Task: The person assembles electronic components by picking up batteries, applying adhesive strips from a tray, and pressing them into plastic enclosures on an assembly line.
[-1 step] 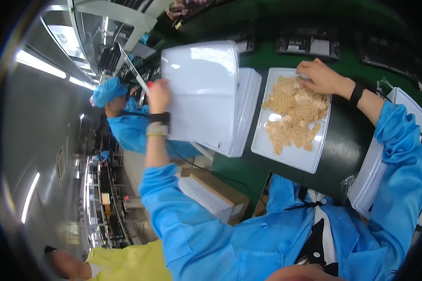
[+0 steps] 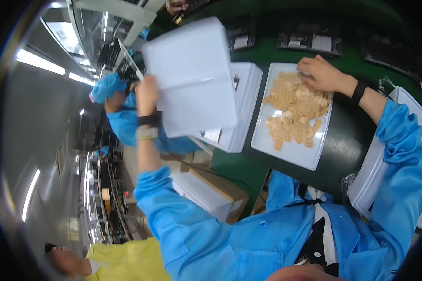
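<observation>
My left hand (image 2: pixel 147 92) grips the left edge of a white plastic tray (image 2: pixel 192 70), which is raised and tilted. Below it lies another white tray (image 2: pixel 249 110), partly covered, with a small white item (image 2: pixel 213 135) and a dark piece showing inside. To the right, a shallow white tray (image 2: pixel 286 157) holds a heap of thin beige pieces (image 2: pixel 295 103). My right hand (image 2: pixel 321 74) rests at the heap's far right end, fingers curled down and closed; whatever they pinch is hidden.
Dark flat devices (image 2: pixel 309 42) line the green bench's far side. More white trays (image 2: pixel 370 173) stand by my right arm. A cardboard box (image 2: pixel 229 187) sits below the bench at left. One co-worker in blue (image 2: pixel 126 119) works beyond my left hand; another person wears yellow (image 2: pixel 126 262).
My left hand has moved left and the raised tray has shifted up and left, uncovering more of the tray beneath. My right hand has stayed nearly in place at the heap.
</observation>
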The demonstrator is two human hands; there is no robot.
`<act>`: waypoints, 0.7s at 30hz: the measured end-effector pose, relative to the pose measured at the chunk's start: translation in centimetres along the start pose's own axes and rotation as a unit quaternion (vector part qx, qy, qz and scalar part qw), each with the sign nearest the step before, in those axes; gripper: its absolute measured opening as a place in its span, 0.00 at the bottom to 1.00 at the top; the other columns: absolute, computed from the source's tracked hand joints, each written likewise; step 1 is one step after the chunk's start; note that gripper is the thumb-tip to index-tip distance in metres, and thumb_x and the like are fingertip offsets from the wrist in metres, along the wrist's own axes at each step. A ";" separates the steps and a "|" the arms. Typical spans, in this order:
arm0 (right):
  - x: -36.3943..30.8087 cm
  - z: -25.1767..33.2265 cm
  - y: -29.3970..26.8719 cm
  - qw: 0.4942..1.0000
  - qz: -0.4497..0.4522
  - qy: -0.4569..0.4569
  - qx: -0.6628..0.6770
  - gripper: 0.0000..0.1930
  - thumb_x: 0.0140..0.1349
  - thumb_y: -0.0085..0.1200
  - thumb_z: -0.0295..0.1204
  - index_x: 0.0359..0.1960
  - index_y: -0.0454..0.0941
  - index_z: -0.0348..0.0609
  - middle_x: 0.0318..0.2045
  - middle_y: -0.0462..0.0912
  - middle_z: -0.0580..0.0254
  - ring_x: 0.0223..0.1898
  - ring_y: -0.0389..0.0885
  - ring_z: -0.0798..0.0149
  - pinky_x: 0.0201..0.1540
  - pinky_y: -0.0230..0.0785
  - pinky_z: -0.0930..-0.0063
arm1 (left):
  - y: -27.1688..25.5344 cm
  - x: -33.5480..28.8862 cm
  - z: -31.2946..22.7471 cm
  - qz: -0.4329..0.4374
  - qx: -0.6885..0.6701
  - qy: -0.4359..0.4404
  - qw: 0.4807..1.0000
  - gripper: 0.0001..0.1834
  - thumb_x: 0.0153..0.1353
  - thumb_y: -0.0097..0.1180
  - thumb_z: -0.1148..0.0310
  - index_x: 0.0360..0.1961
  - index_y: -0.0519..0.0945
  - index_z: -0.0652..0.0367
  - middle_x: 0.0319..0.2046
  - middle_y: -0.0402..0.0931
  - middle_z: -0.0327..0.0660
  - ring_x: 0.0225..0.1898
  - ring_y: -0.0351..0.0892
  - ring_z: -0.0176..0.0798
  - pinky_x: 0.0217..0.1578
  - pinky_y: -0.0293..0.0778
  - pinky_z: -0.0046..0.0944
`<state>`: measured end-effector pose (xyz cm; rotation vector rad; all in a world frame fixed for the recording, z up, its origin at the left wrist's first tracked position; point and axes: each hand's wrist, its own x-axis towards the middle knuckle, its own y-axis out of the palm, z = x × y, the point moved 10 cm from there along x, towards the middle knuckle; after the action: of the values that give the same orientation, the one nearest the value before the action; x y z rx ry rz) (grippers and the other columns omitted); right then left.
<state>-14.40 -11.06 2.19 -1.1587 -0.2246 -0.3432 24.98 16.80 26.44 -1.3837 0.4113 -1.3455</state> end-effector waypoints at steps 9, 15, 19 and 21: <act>-0.4 3.3 0.2 0.994 -0.057 -0.093 -0.018 0.17 0.61 0.58 0.24 0.53 0.75 0.40 0.52 0.77 0.54 0.56 0.75 0.51 0.58 0.63 0.58 | -16.4 -29.5 8.6 0.257 -0.441 -0.547 0.663 0.18 0.76 0.49 0.62 0.49 0.81 0.68 0.42 0.85 0.50 0.46 0.84 0.52 0.48 0.78 0.48; 0.7 2.4 0.3 0.998 -0.047 -0.026 -0.028 0.20 0.67 0.56 0.27 0.60 0.75 0.45 0.65 0.73 0.54 0.63 0.72 0.48 0.71 0.56 0.53 | -18.0 -58.0 13.2 0.234 0.184 -0.446 0.844 0.17 0.71 0.51 0.61 0.44 0.81 0.66 0.40 0.83 0.61 0.47 0.82 0.67 0.49 0.75 0.60; 0.2 6.2 -2.4 0.995 -0.066 -0.064 -0.035 0.15 0.64 0.54 0.33 0.47 0.80 0.35 0.46 0.82 0.47 0.52 0.80 0.50 0.51 0.70 0.57 | -10.3 -68.7 15.4 0.277 0.156 -0.553 0.770 0.23 0.64 0.55 0.52 0.42 0.87 0.63 0.41 0.84 0.62 0.48 0.83 0.68 0.52 0.77 0.60; 0.3 6.5 -2.7 0.999 -0.039 -0.037 -0.005 0.16 0.63 0.55 0.33 0.48 0.80 0.37 0.49 0.81 0.49 0.53 0.78 0.51 0.54 0.67 0.57 | -9.3 -71.6 17.8 0.292 0.166 -0.562 0.756 0.23 0.62 0.60 0.53 0.39 0.87 0.66 0.38 0.85 0.63 0.47 0.85 0.65 0.50 0.79 0.55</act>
<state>-15.13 -6.07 7.08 -1.1756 -0.3343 -0.3715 15.36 87.34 4.96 -1.3388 -0.2202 0.0672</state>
